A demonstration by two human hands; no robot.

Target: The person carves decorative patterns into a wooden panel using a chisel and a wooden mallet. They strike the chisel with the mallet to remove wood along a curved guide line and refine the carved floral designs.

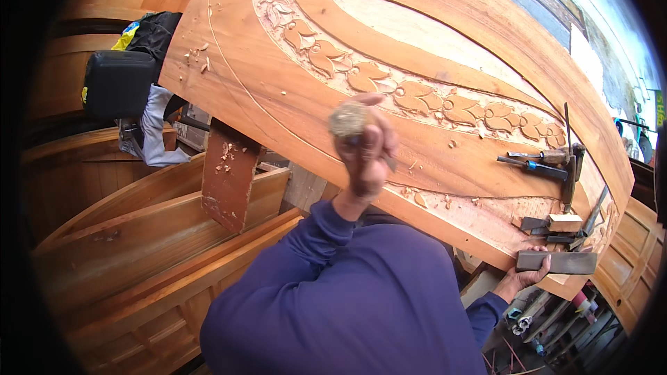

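My left hand (368, 156) is raised over the near edge of a carved wooden panel (292, 107). Its fingers are wrapped round a tool whose worn, round wooden butt (349, 122) faces up; most of the tool is hidden in the hand, and blur softens it. At the panel's near right corner, my right hand (531, 274) grips a grey rectangular block that looks like a sharpening stone (566, 262). Beyond the stone lie several chisels (535, 165) and a hammer (571, 177). A relief band of leaves and flowers (417, 96) curves across the panel.
Wood shavings (420, 198) are scattered over the panel. A small wooden block (565, 222) lies among tools near the stone. To the left are a black case (119, 83) and a brown support (231, 180). More wooden panels (153, 257) stand below left.
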